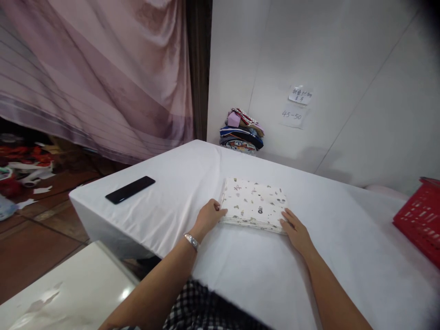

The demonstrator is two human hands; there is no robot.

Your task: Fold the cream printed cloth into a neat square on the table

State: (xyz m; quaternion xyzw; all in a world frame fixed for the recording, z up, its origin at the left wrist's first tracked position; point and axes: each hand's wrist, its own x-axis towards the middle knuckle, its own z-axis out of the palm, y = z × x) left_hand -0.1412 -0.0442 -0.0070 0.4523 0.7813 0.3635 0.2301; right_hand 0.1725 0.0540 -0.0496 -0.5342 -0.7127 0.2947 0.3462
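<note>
A folded cloth (252,201), white with small green, grey and red printed figures, lies flat as a neat rectangle on the white-covered table (165,197). My left hand (209,216) grips its left edge near the front corner, thumb on top and fingers curled at the side. At the front right corner, my right hand (298,233) holds the cloth with thumb and fingers against the edge. The undersides of the fingers are partly hidden. Several layers show along the cloth's front edge.
A black phone (130,189) lies on the table's left part. Folded fabrics are stacked in a pile (242,132) by the wall at the far edge. A red plastic basket (421,220) stands at the right. A pale glossy surface (68,288) is at lower left.
</note>
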